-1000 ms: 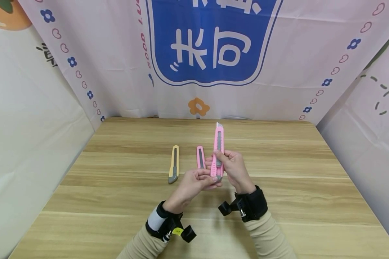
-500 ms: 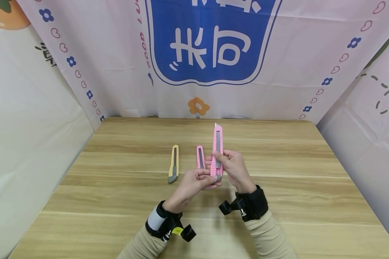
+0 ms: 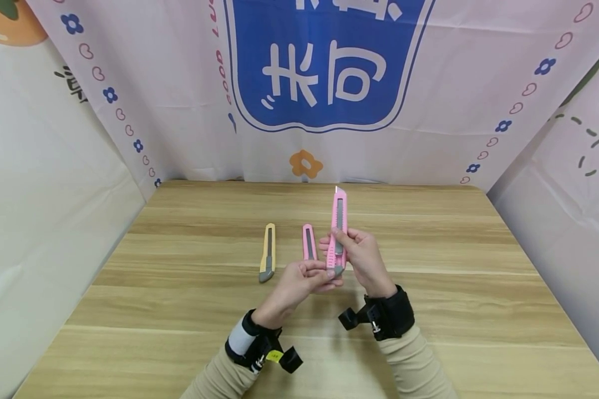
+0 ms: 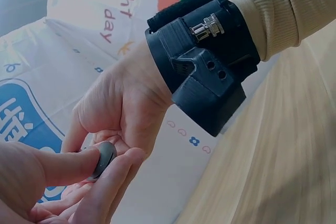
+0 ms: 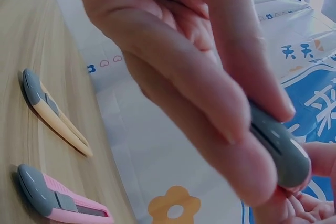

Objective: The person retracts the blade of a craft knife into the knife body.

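Observation:
In the head view, a pink utility knife stands nearly upright, tip away from me, above the wooden table. My right hand grips it around the middle, thumb across its front by the grey blade slot. A small sliver of blade shows at the tip. My left hand pinches the knife's grey end between thumb and fingers; the left wrist view shows that grey end close up. Beyond the left hand lies a second pink utility knife, its lower part hidden by that hand. A yellow utility knife lies farther left.
The wooden table reaches back to a printed cloth backdrop. More white cloth hangs at both sides. Each wrist wears a black camera mount, the left and the right.
The held knife shifts slightly left, then back right and a little up with the right hand. Less blade shows at its tip than a second ago. The knives on the table stay put.

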Motion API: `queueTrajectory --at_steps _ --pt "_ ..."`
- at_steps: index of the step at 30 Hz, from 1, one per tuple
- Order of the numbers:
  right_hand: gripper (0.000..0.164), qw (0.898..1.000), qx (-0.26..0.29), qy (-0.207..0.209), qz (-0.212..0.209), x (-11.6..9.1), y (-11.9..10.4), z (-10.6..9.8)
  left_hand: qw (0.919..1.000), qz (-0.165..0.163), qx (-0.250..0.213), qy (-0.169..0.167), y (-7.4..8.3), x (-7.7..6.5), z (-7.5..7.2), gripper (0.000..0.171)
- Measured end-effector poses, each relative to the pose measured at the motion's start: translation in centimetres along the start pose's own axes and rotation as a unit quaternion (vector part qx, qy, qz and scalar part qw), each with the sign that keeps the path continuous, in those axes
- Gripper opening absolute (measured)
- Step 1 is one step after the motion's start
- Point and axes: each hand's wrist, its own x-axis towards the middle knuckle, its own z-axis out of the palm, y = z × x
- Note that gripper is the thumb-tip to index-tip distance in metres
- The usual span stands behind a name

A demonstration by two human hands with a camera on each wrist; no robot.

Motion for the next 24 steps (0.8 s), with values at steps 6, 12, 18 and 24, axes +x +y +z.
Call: queueTrajectory --at_steps 6,12,18,24 --pt "0.040 1.000 0.007 0.014 0.016 0.13 0.14 0.29 0.9998 0.008 -0.017 0.010 -0.03 0.02 0.04 0.033" --pt "0.044 1.000 -0.009 0.021 0.021 0.17 0.37 0.34 0.9994 0.010 -0.027 0.020 -0.02 0.06 0.07 0.034" --pt "0.042 1.000 -0.013 0.022 -0.002 0.05 0.36 0.36 0.9995 0.011 -0.023 0.021 0.05 -0.01 0.13 0.033" --pt "0.028 1.000 0.003 0.014 -0.028 0.03 0.37 0.33 0.9995 0.016 -0.022 0.015 0.02 -0.10 0.18 0.033"
